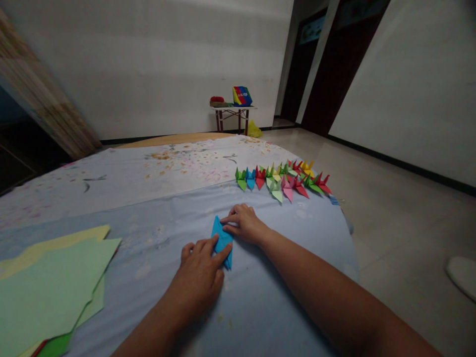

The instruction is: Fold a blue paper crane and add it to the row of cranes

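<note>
A piece of blue origami paper (223, 242), folded into a narrow diamond with a split lower end, lies flat on the blue cloth in front of me. My left hand (203, 265) comes in from the lower left, its thumb and index finger pressing on the paper's lower half and its other fingers curled. At the upper right edge of the paper, my right hand (243, 224) pinches with thumb and index finger. Its fingertips partly cover that edge.
Several folded paper cranes (286, 181) in many colours stand in rows at the table's right edge. Sheets of coloured paper (48, 285) are stacked at the lower left. Past the table, a small stand (234, 107) holds a colourful box (242, 96) by the wall.
</note>
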A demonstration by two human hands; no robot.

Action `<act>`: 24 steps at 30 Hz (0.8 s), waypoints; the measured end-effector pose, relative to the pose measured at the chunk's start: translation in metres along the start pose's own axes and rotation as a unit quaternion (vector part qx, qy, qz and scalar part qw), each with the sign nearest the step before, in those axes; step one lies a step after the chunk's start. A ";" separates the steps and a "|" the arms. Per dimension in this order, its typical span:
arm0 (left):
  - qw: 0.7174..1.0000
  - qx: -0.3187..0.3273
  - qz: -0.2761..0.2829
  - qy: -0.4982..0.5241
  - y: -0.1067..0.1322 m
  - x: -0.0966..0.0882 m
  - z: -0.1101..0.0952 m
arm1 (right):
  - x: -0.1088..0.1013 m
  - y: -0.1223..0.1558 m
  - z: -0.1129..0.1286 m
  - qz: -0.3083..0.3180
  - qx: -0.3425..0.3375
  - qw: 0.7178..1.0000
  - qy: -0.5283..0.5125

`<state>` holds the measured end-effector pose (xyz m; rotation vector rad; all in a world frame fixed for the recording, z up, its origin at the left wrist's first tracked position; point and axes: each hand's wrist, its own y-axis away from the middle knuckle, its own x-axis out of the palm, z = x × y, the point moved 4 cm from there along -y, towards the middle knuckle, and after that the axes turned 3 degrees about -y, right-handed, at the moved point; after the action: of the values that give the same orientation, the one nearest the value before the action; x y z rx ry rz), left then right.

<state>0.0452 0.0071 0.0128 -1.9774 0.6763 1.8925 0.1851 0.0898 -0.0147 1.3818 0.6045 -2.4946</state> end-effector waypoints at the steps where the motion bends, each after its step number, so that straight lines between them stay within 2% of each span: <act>1: 1.000 0.001 0.000 -0.001 0.000 0.000 0.000 | 0.000 0.000 0.000 0.000 0.001 1.000 0.001; 14: 1.000 0.011 -0.004 0.015 0.003 0.012 0.000 | 0.000 0.001 0.001 -0.006 0.007 1.000 -0.005; 20: 0.998 0.032 0.045 0.038 0.007 0.011 0.000 | 0.000 0.001 0.000 -0.008 0.010 1.000 0.000; 24: 0.997 0.037 0.046 0.041 0.008 0.007 0.002 | 0.001 0.000 -0.001 -0.005 0.015 1.000 0.009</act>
<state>0.0393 0.0011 0.0064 -2.0178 0.8628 1.8181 0.1852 0.0901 -0.0162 1.4163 0.5804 -2.5117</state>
